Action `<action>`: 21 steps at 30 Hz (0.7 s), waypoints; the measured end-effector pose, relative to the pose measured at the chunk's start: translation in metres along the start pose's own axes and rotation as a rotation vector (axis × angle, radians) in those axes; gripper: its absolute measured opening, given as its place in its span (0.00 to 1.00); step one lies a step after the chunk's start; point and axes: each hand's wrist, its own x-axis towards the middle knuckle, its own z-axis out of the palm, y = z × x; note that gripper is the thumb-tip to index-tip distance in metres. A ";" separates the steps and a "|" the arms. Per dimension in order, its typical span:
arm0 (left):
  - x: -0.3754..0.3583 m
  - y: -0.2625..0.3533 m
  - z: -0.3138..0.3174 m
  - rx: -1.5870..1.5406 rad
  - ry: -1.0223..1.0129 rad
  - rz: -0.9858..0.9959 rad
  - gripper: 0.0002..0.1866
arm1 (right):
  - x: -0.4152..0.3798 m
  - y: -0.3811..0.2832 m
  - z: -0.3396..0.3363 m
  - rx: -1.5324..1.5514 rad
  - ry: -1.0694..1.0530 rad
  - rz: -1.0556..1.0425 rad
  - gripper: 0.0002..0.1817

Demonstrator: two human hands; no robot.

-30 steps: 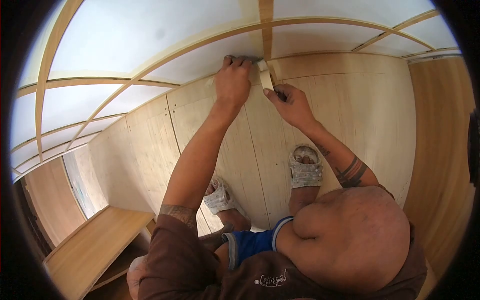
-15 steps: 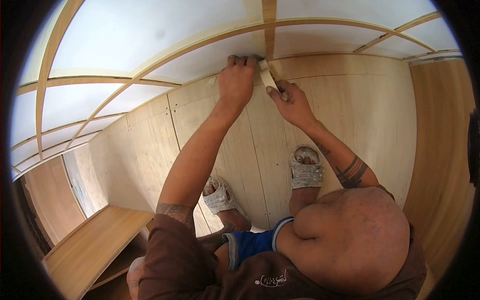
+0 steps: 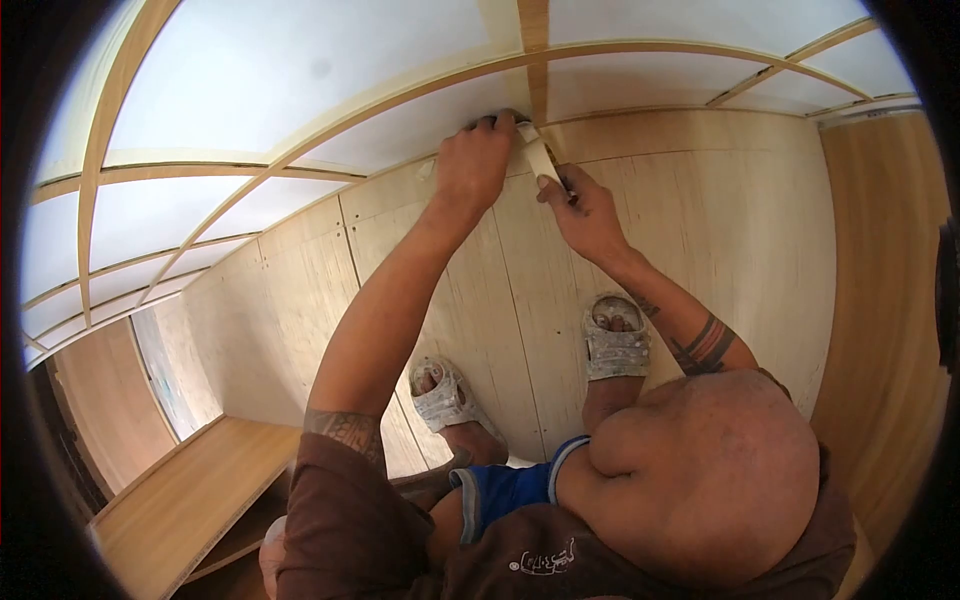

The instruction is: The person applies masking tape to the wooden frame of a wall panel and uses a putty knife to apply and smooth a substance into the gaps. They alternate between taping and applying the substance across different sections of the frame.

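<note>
A short cream strip of masking tape [image 3: 541, 160] stretches between my two hands at the foot of the white panelled wall. My left hand [image 3: 478, 160] is closed, its fingers bent at the strip's upper end, close to an upright wooden strip [image 3: 538, 90]. The left fingertips are partly hidden. Lower and to the right, my right hand [image 3: 588, 212] pinches the other end between thumb and fingers. Whatever else sits inside the right hand is mostly covered.
White panels [image 3: 300, 80] with wooden strips curve across the top. Pale plywood boards [image 3: 560, 300] lie under my feet, which wear stained sandals [image 3: 616, 345]. A wooden cabinet [image 3: 200, 490] stands at lower left, and a wooden panel [image 3: 880, 290] rises at right.
My left hand has shifted slightly, its fingers now nearer the strip's upper end. The right hand has moved a little lower. The whole view has tilted slightly.
</note>
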 end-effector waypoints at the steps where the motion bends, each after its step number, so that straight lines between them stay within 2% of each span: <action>1: 0.000 0.000 0.000 -0.005 -0.004 -0.004 0.23 | 0.000 -0.001 0.001 0.062 0.007 0.050 0.17; 5: 0.000 -0.003 0.000 -0.009 -0.003 0.015 0.23 | -0.005 0.002 0.015 0.126 0.087 0.037 0.16; 7: 0.002 -0.005 0.000 0.011 -0.049 0.015 0.23 | -0.009 0.011 0.030 -0.209 0.209 -0.265 0.13; 8: 0.004 -0.004 -0.002 0.032 -0.095 0.020 0.24 | -0.008 0.012 0.028 -0.209 0.211 -0.264 0.13; 10: -0.004 -0.008 0.002 0.030 -0.081 0.089 0.24 | -0.004 0.013 0.019 -0.353 -0.094 -0.532 0.13; 11: -0.008 -0.011 0.004 0.027 -0.071 0.151 0.25 | -0.004 0.014 0.012 -0.350 -0.095 -0.536 0.13; 13: -0.005 -0.013 0.004 0.034 -0.108 0.129 0.25 | -0.002 0.014 -0.003 -0.249 -0.258 -0.398 0.15; 14: -0.003 -0.012 0.002 0.034 -0.151 0.110 0.25 | -0.003 0.013 -0.005 -0.250 -0.258 -0.400 0.15; 16: 0.006 -0.017 -0.002 0.039 -0.118 0.130 0.25 | -0.010 0.010 -0.010 -0.037 -0.183 -0.055 0.14; 21: 0.006 -0.018 -0.005 0.012 -0.093 0.133 0.26 | -0.017 0.010 -0.012 -0.122 -0.129 -0.116 0.13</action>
